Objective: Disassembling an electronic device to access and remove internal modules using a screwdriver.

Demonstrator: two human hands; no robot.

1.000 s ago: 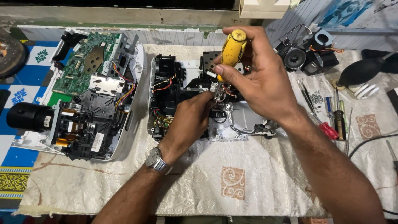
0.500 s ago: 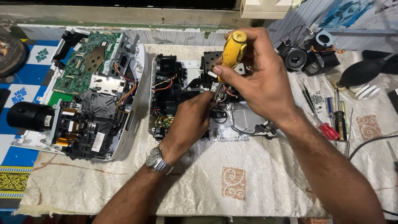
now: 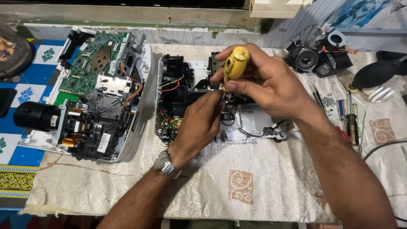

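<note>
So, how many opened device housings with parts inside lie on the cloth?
2. One white housing with a green circuit board lies at the left. The other housing lies in the middle, under both hands. Loose parts at the far right may hide more.

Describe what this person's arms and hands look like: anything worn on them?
Both forearms are bare, with no sleeves in view and no gloves. The left hand has a silver metal wristwatch with a round pale dial and a link band on its wrist. The right hand shows no watch, and I see no rings.
</note>
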